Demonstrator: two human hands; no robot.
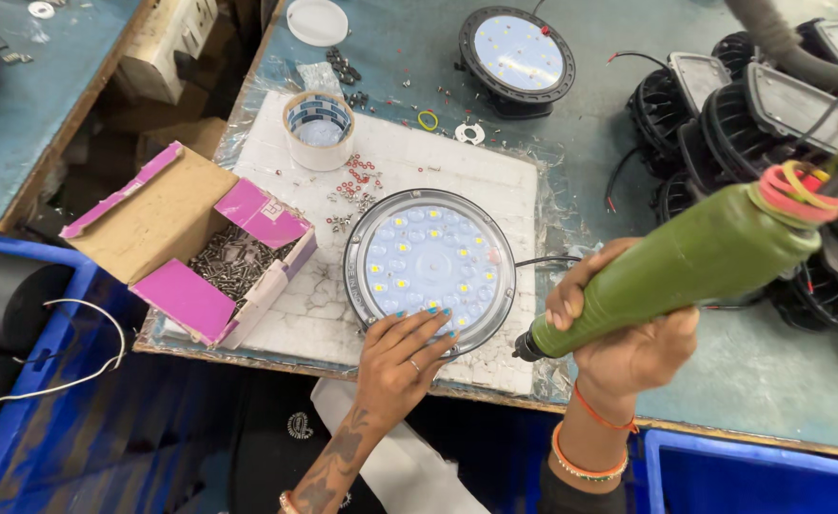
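Bench (628,152), lamp (430,269), green screwdriver (686,266).

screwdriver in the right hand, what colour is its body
Green, with red and yellow rubber bands near its top. The screwdriver shows best in the head view, in the right hand.

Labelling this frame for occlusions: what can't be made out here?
All in the head view:
- Green power screwdriver: its bit tip is too small to tell; the right hand covers the grip, and its top is blurred.
- Round LED lamp: the left hand hides the near rim.
- Black lamp housings: cut by the right edge and crossed by the tool's hose.
- Screws in the pink box: too small to tell apart.
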